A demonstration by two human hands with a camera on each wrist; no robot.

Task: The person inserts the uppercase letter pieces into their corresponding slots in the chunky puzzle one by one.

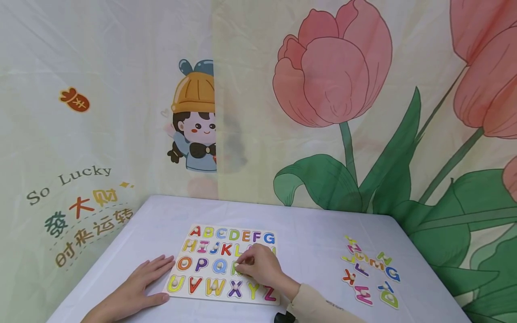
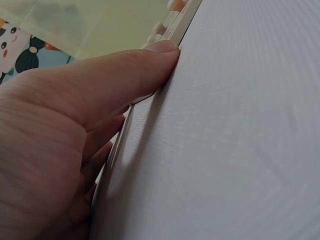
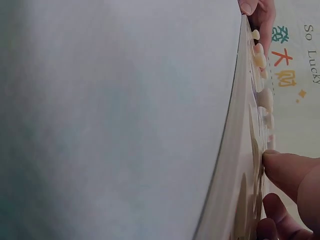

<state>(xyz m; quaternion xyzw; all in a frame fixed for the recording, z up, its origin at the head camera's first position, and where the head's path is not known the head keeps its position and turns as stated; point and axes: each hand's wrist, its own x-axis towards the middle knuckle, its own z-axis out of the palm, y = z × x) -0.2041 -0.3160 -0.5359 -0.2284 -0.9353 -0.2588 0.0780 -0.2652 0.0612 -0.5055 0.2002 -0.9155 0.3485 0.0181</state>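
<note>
A wooden alphabet puzzle board (image 1: 226, 299) with coloured letters lies on the table. My left hand (image 1: 137, 287) rests flat at its left side, fingers spread out. The left thumb (image 2: 145, 62) touches the board's edge in the left wrist view. Over the third row, my right hand (image 1: 260, 267) pinches the green letter R (image 1: 234, 269) with thumb and curled fingers, partly covering it. Its thumb (image 3: 287, 170) is down at board level in the right wrist view. Small knobs (image 3: 265, 100) stand up from several letters. The right hand and forearm hide letters right of R.
Several loose letters lie scattered on the right of the table, among them a blue G (image 1: 392, 273), a red X (image 1: 348, 277) and a pink M (image 1: 363, 295). A black object (image 1: 284, 317) shows under the right sleeve. A printed curtain (image 1: 246, 112) hangs behind the table.
</note>
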